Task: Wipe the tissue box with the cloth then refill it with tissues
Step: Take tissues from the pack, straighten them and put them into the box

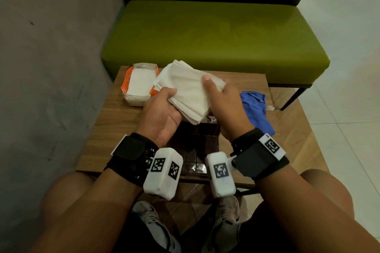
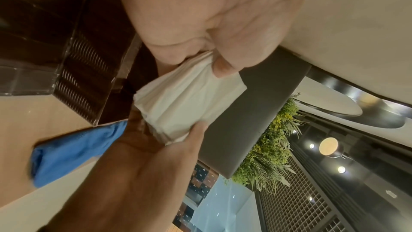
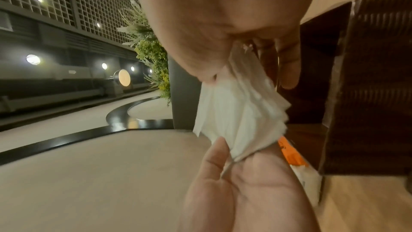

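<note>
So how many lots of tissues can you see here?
2. One stack is held above the table by both hands, left hand and right hand. The other sits in the open orange pack at the table's far left. More may lie hidden.

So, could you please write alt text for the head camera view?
Both hands, left hand and right hand, hold a stack of white tissues above a dark tissue box on a wooden table. An orange tissue pack lies left, a blue cloth right.
</note>
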Available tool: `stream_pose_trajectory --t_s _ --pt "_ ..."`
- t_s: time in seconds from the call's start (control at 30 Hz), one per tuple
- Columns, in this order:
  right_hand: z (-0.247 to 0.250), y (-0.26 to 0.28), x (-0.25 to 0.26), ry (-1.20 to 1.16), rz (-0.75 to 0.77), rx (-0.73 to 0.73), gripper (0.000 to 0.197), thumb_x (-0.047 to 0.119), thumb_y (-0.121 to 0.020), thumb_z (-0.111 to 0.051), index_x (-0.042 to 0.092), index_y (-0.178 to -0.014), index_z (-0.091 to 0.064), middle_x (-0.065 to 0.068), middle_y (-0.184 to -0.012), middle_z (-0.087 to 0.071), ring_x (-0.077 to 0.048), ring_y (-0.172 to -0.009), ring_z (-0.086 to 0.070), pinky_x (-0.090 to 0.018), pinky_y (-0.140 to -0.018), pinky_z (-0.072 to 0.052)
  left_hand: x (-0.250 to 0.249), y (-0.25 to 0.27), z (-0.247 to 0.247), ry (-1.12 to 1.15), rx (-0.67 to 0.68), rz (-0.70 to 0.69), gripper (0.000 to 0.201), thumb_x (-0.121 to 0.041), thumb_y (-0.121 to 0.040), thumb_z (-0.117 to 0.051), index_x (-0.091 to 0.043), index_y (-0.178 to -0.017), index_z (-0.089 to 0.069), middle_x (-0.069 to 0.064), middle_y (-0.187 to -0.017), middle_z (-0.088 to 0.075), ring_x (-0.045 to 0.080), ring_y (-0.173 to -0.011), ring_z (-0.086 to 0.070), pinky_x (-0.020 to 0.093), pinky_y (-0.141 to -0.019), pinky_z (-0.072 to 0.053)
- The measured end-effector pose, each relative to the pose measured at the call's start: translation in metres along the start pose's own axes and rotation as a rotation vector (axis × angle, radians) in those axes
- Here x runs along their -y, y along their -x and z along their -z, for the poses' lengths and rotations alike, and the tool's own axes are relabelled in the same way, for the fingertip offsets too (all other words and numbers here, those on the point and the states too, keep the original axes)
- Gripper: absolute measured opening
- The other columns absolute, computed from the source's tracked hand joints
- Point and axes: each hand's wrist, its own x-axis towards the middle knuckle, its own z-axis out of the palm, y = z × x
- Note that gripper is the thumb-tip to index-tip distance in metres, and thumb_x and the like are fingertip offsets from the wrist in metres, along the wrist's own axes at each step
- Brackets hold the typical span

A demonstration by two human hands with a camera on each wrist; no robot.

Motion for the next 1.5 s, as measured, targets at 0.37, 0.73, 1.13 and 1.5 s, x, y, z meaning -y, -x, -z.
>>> stream_pose_trajectory --t_s 0.37,0.73,1.13,1.5 --pt "0.007 -0.017 0.014 0.526 0.36 0.204 0.034 0.05 -0.093 -0.077 0.022 -0.106 -0.065 0.011 -0.094 -0.069 0.002 -0.08 -0.061 -0.015 -0.062 -0.044 0.003 0.003 0.002 -0.116 -0.058 -0.058 0.027 -0.012 -0.109 -0.058 -0.006 -0.135 -0.063 0.014 -0.123 -0.079 0.024 -0.114 -0.078 0.038 -0.089 -0.065" --pt "0.003 -0.025 0.022 0.613 0.329 0.243 0.037 0.054 -0.097 -0.07 0.02 -0.108 -0.06 0.011 -0.091 -0.064 -0.004 -0.078 -0.06 -0.026 -0.06 -0.043 0.002 0.009 0.001 -0.037 -0.021 0.0 0.038 0.008 -0.102 -0.04 -0.005 -0.128 -0.064 0.016 -0.116 -0.081 0.026 -0.103 -0.081 0.039 -0.085 -0.067" --pt "-0.002 -0.03 0.015 0.441 0.318 0.148 0.031 0.037 -0.109 -0.055 0.018 -0.084 -0.058 0.007 -0.075 -0.057 -0.008 -0.067 -0.05 -0.03 -0.065 -0.04 0.012 -0.005 0.004 -0.144 -0.135 -0.091 0.033 -0.004 -0.108 -0.057 -0.004 -0.141 -0.06 0.014 -0.127 -0.078 0.026 -0.115 -0.077 0.04 -0.094 -0.064" --pt "0.007 -0.025 0.002 0.266 0.168 0.131 0.043 0.04 -0.11 -0.053 0.021 -0.072 -0.06 0.006 -0.069 -0.059 -0.015 -0.067 -0.054 -0.037 -0.067 -0.043 0.016 -0.006 0.007 0.009 -0.126 -0.078 0.034 0.006 -0.103 -0.044 -0.006 -0.13 -0.062 0.017 -0.131 -0.075 0.029 -0.118 -0.075 0.043 -0.101 -0.061"
